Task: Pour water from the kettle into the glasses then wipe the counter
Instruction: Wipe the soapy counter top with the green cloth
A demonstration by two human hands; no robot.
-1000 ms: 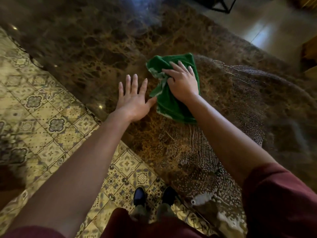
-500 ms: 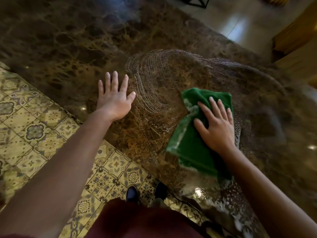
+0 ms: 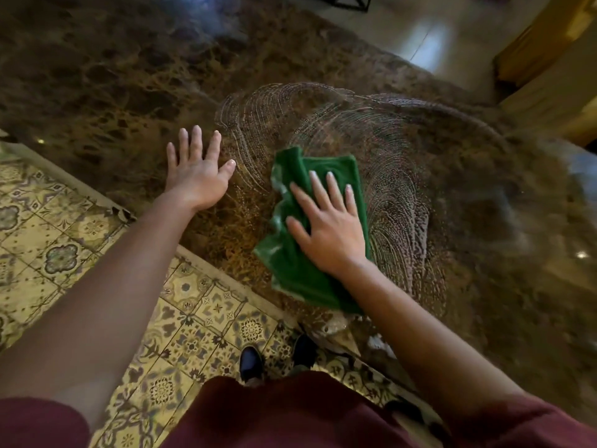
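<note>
A folded green cloth (image 3: 290, 263) lies flat on the dark brown marble counter (image 3: 113, 76). My right hand (image 3: 326, 227) presses down on the cloth with its fingers spread. My left hand (image 3: 197, 169) rests flat on the counter to the left of the cloth, fingers apart, holding nothing. Curved wet streaks (image 3: 387, 150) arc across the counter around and beyond the cloth. No kettle or glasses are in view.
The counter's near edge (image 3: 206, 257) runs diagonally above a patterned tiled floor (image 3: 64, 240). My dark shoes (image 3: 250, 362) stand on the tiles. A pale floor (image 3: 416, 37) and wooden furniture (image 3: 542, 43) lie past the far edge.
My right hand slid the cloth from the far middle rightward and toward me, then back left next to my left hand. Wet arcs were left behind. My left hand stayed flat.
</note>
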